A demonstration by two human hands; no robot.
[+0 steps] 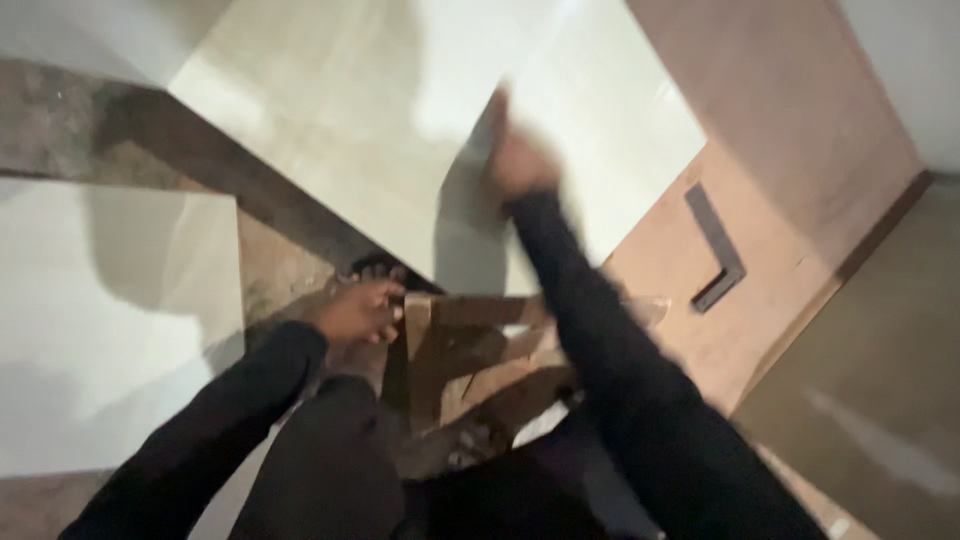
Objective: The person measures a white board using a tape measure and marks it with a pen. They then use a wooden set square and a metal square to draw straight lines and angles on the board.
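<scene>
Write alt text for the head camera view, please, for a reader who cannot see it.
A person in dark sleeves crouches over a large pale floor tile, the blurred right hand raised over it and the left hand at its near corner. A wooden frame lies below.

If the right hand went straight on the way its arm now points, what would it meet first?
The right hand is blurred and already seems to lie on the pale floor tile. Going straight on, it would likely just slide farther across that tile; nothing else shows in that line, though depth is unclear.

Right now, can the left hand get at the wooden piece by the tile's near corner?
Probably yes: the left hand already sits beside the wooden piece, with nothing between them. Blur hides whether they touch.
</scene>
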